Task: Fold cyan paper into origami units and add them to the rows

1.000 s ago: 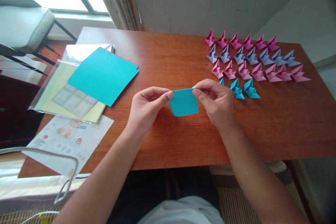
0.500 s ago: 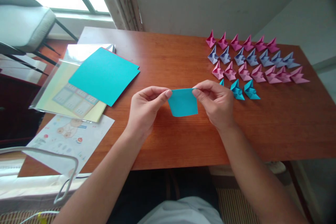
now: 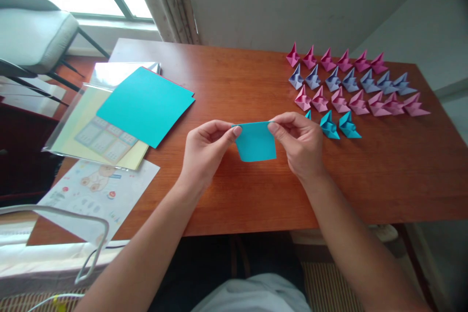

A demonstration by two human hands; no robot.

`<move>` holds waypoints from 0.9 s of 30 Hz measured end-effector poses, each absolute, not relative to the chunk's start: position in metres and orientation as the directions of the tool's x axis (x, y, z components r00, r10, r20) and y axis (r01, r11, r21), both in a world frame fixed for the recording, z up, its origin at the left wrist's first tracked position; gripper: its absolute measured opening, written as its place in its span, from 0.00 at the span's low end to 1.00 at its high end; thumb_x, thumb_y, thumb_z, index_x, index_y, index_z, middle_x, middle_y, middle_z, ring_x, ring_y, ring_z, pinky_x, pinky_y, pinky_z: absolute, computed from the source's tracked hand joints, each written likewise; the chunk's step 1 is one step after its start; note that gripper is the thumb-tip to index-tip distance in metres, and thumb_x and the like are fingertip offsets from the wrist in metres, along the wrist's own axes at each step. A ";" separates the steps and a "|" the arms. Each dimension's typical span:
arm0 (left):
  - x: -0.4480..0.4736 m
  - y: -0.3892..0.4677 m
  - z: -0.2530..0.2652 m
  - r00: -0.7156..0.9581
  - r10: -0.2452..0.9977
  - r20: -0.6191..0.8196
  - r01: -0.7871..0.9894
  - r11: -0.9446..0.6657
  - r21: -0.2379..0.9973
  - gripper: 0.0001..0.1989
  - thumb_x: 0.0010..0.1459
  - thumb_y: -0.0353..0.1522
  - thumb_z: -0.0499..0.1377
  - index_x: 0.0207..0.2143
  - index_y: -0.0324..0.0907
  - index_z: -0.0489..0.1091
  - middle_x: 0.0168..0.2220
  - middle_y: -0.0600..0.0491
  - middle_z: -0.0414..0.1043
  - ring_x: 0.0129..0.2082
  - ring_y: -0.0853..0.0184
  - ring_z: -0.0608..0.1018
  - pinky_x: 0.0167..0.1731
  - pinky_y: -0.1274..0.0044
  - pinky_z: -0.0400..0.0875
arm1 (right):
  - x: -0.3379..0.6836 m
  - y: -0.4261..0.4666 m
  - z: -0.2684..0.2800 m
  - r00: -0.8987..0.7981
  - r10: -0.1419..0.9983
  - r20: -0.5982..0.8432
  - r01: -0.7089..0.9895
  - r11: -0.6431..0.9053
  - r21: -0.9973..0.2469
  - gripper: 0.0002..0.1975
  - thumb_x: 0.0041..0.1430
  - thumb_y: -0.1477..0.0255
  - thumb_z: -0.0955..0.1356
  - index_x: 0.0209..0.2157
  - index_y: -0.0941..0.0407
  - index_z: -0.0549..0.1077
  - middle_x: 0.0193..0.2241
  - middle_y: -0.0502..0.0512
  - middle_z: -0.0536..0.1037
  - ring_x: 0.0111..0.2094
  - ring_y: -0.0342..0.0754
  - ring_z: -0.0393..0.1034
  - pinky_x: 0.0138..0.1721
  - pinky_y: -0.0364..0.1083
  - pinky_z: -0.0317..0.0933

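Observation:
A small turquoise sheet of paper [image 3: 256, 144], roughly square, is stretched between my two hands above the wooden table. My left hand [image 3: 207, 148] pinches its upper left corner between thumb and fingers. At the upper right corner, my right hand [image 3: 302, 141] grips it the same way. Just beyond my right hand stand folded turquoise paper figures [image 3: 329, 126], one of them partly hidden by that hand. Farther back are rows of pink [image 3: 340, 101], lavender [image 3: 333, 79] and magenta folded figures [image 3: 328, 60].
Large turquoise sheets [image 3: 148, 107] lie at the left on a clear packet of pale yellow paper [image 3: 126, 158]. A printed white sheet [image 3: 98, 200] hangs near the table's [image 3: 234, 214] left front corner. A grey chair [image 3: 40, 29] stands by the window.
Almost nothing differs. Both hands still pinch the turquoise sheet, and my left hand has shifted very slightly to the right.

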State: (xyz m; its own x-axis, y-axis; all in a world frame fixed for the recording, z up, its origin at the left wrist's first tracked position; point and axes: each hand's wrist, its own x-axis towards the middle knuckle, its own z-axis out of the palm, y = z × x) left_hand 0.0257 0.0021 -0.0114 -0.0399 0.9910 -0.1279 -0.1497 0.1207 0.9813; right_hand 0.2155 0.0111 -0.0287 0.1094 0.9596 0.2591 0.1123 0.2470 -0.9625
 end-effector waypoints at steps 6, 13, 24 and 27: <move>0.028 0.001 -0.012 -0.039 0.994 -0.103 -0.096 0.099 0.990 0.16 0.48 0.43 0.74 0.28 0.40 0.78 0.28 0.53 0.79 0.27 0.69 0.77 0.30 0.79 0.72 | 0.215 0.012 -0.029 0.162 0.953 0.254 0.121 0.236 -0.964 0.06 0.57 0.66 0.75 0.31 0.51 0.78 0.29 0.48 0.81 0.31 0.46 0.75 0.33 0.46 0.71; 0.030 -0.001 -0.013 0.004 0.996 -0.086 -0.032 0.086 0.996 0.15 0.48 0.42 0.74 0.28 0.40 0.78 0.29 0.53 0.80 0.29 0.67 0.78 0.30 0.79 0.73 | 0.216 0.013 -0.031 0.203 0.938 0.279 0.083 0.267 -0.960 0.04 0.56 0.68 0.76 0.31 0.51 0.79 0.28 0.47 0.80 0.31 0.44 0.74 0.33 0.45 0.70; 0.030 -0.002 -0.013 0.085 0.995 -0.047 0.073 0.040 0.997 0.14 0.54 0.41 0.70 0.26 0.41 0.76 0.25 0.53 0.77 0.26 0.68 0.75 0.27 0.79 0.67 | 0.216 0.015 -0.031 0.256 0.921 0.292 0.082 0.281 -0.956 0.06 0.55 0.65 0.77 0.31 0.50 0.78 0.28 0.47 0.79 0.31 0.45 0.73 0.32 0.45 0.69; 0.030 -0.002 -0.014 0.095 0.994 -0.053 0.070 0.046 0.996 0.14 0.56 0.41 0.68 0.26 0.41 0.75 0.25 0.53 0.76 0.25 0.68 0.75 0.26 0.78 0.67 | 0.217 0.015 -0.031 0.258 0.923 0.284 0.093 0.269 -0.959 0.07 0.55 0.64 0.77 0.31 0.50 0.78 0.28 0.47 0.79 0.31 0.45 0.74 0.33 0.46 0.70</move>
State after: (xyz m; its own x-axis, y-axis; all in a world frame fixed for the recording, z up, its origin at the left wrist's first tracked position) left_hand 0.0296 -0.0022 -0.0143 0.0954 0.9940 -0.0526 0.0702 0.0460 0.9965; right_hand 0.2166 0.0154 -0.0307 0.2582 0.9234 0.2840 0.0930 0.2689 -0.9587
